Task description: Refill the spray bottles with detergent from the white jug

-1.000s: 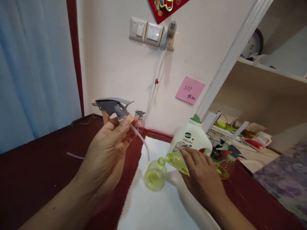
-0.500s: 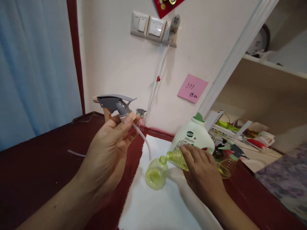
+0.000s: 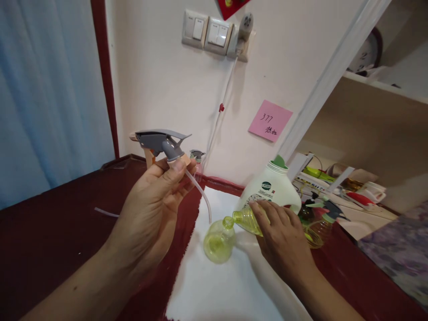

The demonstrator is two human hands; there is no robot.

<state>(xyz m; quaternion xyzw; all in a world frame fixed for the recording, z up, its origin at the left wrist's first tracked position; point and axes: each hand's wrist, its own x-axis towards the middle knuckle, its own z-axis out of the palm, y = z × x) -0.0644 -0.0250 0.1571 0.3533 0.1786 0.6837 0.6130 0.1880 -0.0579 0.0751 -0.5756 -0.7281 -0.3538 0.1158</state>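
Observation:
My left hand [image 3: 150, 200] is closed around the collar of a grey and peach trigger spray head [image 3: 160, 142]. Its clear dip tube [image 3: 204, 196] curves downward from the collar. My right hand [image 3: 284, 236] grips a yellow-green clear bottle [image 3: 247, 219], tilted on its side with its mouth pointing left. That mouth is right beside the neck of a second yellow-green bottle [image 3: 219, 245], which stands uncapped on a white sheet [image 3: 214, 294]. Whether liquid passes between the two bottles I cannot tell. The palm and fingers hide the back part of the tilted bottle.
Behind my right hand stands a large pale green jug [image 3: 270, 180]. Several spray bottles [image 3: 323, 227] are to its right, and a pink one [image 3: 198, 165] is by the wall. Another thin tube [image 3: 106, 212] lies on the dark red table [image 3: 67, 249]. A cable [image 3: 217, 120] hangs from the socket.
The view has shifted slightly. Both hands keep their holds, and the tilted bottle stays at the standing bottle's neck.

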